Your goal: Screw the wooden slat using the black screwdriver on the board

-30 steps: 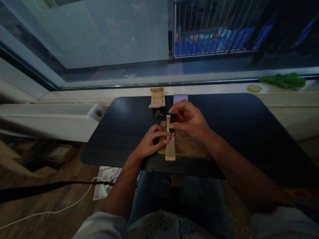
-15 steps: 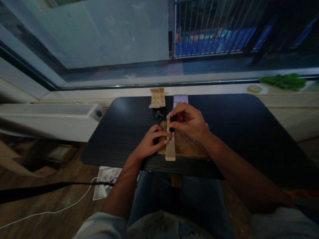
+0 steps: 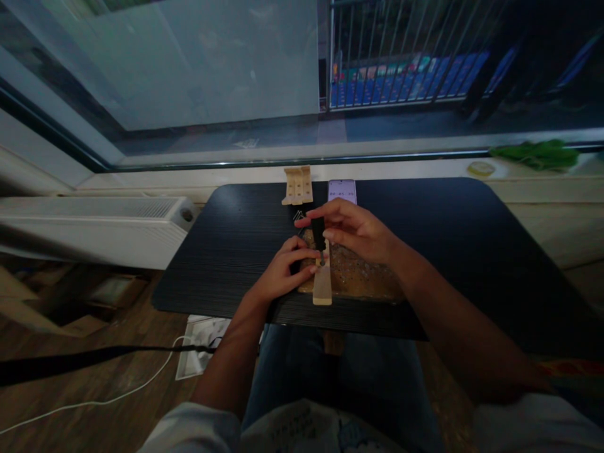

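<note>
A pale wooden strip [image 3: 323, 286] lies on a brown speckled board [image 3: 358, 280] near the front edge of the black table [image 3: 472, 251]. My left hand [image 3: 283, 270] is closed on the strip's left side and pins it down. My right hand [image 3: 356, 229] pinches a black-handled screwdriver [image 3: 319, 234] that stands upright, its tip on the strip just beside my left fingertips.
Several pale wooden pieces [image 3: 297, 185] lie stacked at the table's far edge, a lit phone [image 3: 342, 190] next to them and small metal parts [image 3: 299, 216] in front. A radiator [image 3: 94, 226] stands left. A white cable [image 3: 117, 393] crosses the floor.
My right hand has turned around the screwdriver handle, its fingers now stretched more to the left and the handle more exposed. The left hand and the strip have stayed put.
</note>
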`<act>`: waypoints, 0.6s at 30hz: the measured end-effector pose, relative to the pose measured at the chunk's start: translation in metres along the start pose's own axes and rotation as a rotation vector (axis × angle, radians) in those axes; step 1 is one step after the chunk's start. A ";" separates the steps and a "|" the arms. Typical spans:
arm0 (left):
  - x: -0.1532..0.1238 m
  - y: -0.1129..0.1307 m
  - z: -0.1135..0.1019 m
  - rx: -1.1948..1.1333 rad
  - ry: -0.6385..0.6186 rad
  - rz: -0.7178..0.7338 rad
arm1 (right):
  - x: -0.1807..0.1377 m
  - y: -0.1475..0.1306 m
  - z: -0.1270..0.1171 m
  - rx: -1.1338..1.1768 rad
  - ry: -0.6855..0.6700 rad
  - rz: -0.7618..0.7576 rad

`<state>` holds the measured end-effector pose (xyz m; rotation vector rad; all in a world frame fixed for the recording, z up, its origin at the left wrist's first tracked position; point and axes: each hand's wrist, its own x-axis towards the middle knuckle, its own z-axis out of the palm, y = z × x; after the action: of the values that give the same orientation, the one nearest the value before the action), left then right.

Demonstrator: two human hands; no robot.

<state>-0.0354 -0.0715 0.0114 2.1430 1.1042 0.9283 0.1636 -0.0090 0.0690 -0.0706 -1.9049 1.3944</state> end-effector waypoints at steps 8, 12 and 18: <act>0.000 -0.001 0.000 0.008 0.004 0.012 | 0.001 0.000 0.002 0.081 0.008 0.034; 0.000 0.000 0.000 0.015 0.004 0.003 | 0.002 0.000 0.004 0.074 0.035 0.022; -0.001 -0.001 0.000 0.016 0.000 -0.006 | 0.001 0.005 0.002 -0.148 0.163 0.008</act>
<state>-0.0359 -0.0722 0.0104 2.1509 1.1209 0.9198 0.1602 -0.0078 0.0648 -0.2566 -1.8700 1.2129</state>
